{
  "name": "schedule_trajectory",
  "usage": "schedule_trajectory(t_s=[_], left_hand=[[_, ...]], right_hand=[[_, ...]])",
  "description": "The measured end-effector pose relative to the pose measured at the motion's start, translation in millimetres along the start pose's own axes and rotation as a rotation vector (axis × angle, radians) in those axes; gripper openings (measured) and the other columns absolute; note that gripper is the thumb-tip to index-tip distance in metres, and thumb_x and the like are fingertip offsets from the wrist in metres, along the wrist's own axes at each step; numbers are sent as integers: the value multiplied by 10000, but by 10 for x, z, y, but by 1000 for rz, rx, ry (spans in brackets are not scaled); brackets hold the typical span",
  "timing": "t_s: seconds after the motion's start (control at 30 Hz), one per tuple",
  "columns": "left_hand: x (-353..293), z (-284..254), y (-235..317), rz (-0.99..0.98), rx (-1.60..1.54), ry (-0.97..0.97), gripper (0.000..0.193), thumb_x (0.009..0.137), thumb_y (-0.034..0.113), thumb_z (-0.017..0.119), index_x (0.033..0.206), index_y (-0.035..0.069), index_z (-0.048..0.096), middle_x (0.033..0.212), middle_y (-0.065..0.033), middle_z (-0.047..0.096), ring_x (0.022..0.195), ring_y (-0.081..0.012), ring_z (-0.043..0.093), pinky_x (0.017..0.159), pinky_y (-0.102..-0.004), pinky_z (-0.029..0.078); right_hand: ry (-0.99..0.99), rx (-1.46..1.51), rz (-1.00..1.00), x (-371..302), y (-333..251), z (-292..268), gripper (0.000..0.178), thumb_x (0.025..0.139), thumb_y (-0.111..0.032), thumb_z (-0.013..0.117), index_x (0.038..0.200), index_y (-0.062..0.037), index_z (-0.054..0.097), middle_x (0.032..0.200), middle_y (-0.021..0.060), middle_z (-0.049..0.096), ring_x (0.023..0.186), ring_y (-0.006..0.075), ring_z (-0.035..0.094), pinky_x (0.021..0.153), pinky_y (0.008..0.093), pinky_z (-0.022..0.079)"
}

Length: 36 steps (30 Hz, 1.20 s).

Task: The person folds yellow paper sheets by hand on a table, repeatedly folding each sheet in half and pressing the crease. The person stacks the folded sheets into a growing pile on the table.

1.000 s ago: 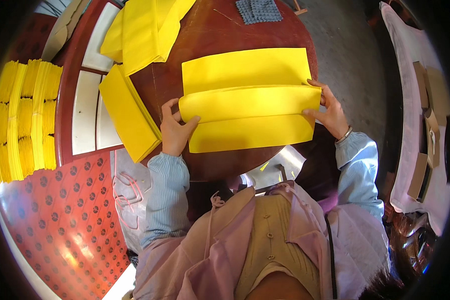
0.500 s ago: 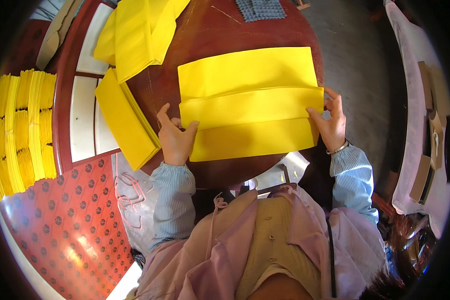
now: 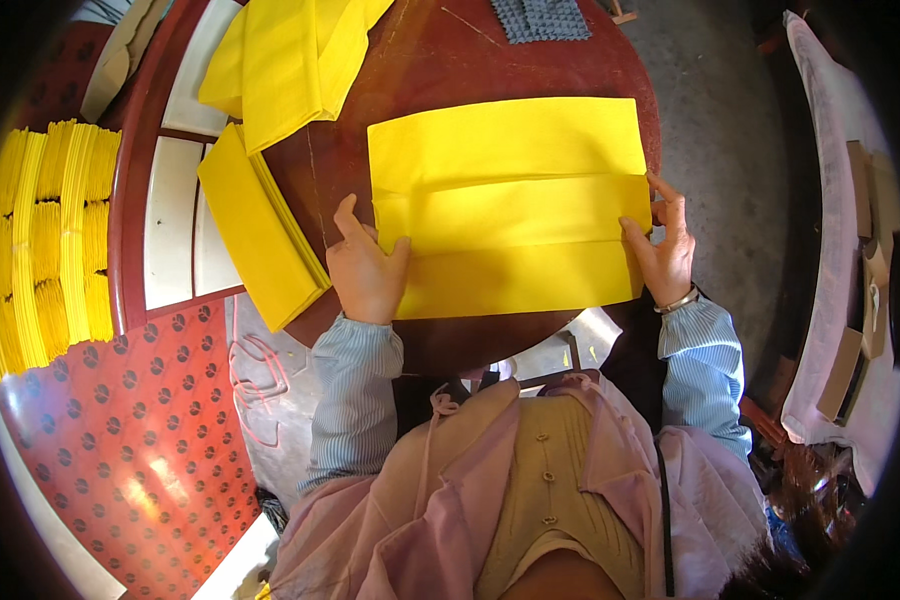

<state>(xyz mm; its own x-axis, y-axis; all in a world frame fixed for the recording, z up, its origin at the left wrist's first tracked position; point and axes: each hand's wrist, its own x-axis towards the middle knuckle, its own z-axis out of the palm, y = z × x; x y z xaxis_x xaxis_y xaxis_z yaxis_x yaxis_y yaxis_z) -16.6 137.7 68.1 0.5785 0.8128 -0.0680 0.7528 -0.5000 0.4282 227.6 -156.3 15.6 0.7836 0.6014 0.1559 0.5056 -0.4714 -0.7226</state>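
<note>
A wide yellow sheet [image 3: 505,215] with crosswise creases lies in front of me on a dark red round table [image 3: 450,75]. I cannot tell whether it is paper or cloth. My left hand [image 3: 368,270] grips its left edge, thumb on top, index finger raised off to the side and the other fingers partly hidden. At the right edge, my right hand [image 3: 667,250] pinches the sheet, its thumb on the upper face and its fingers around the edge.
Left of the sheet lie a folded yellow stack [image 3: 260,235] and loose folded yellow pieces [image 3: 295,70]. Bundled yellow stacks [image 3: 55,240] stand farther left. A grey textured pad [image 3: 540,20] sits at the table's far edge. Cardboard pieces [image 3: 845,375] rest on a pale cloth at right.
The sheet's raised middle fold now lies flatter and more in line with the rest. My left hand has come slightly closer around the left edge. The whole view has shifted a little.
</note>
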Motion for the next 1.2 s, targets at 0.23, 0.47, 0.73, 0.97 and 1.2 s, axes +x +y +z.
schedule_trajectory(t_s=[0.23, 0.47, 0.73, 0.97, 1.2], left_hand=[[-69, 90, 30, 492, 276, 443, 530, 830, 116, 773, 1332, 71, 610, 1210, -207, 659, 1210, -408, 610, 1023, -494, 483], [-95, 426, -82, 430, -165, -56, 354, 1035, 110, 569, 1384, 66, 601, 1513, -238, 560, 1435, -441, 490, 1192, -496, 409], [-259, 942, 507, 268, 307, 81, 890, 1010, 693, 469, 1696, 176, 235, 1698, -376, 129, 1599, -528, 44, 1251, -689, -4], [-286, 954, 554, 241, 346, 51, 886, 1029, 720, 391, 1714, 204, 168, 1723, -353, 49, 1613, -506, -64, 1239, -693, -106], [-237, 1018, 447, 290, 305, 145, 856, 1037, 682, 418, 1694, 164, 239, 1717, -353, 104, 1612, -512, -14, 1237, -710, -78]], right_hand=[[-34, 46, 76, 5, -38, 10, 690, 948, -142, 765, 1543, -162, 415, 1409, 259, 635, 1248, 411, 682, 1061, 489, 570], [-16, -48, 81, -17, 4, 64, 696, 991, -224, 712, 1593, -247, 363, 1458, 240, 617, 1342, 427, 607, 1160, 518, 476], [-65, 42, 202, 33, -254, -83, 754, 945, -191, 781, 1585, -203, 382, 1425, 199, 634, 1289, 384, 638, 1125, 536, 496], [332, -217, -545, -134, -828, 283, 609, 847, -176, 824, 1419, -139, 619, 1383, 64, 643, 1239, 297, 595, 1078, 502, 425], [-205, -762, -288, -56, -845, 1012, 626, 1133, -437, 379, 1691, -178, 263, 1775, 13, 215, 1639, 198, 169, 1318, 529, 123]])
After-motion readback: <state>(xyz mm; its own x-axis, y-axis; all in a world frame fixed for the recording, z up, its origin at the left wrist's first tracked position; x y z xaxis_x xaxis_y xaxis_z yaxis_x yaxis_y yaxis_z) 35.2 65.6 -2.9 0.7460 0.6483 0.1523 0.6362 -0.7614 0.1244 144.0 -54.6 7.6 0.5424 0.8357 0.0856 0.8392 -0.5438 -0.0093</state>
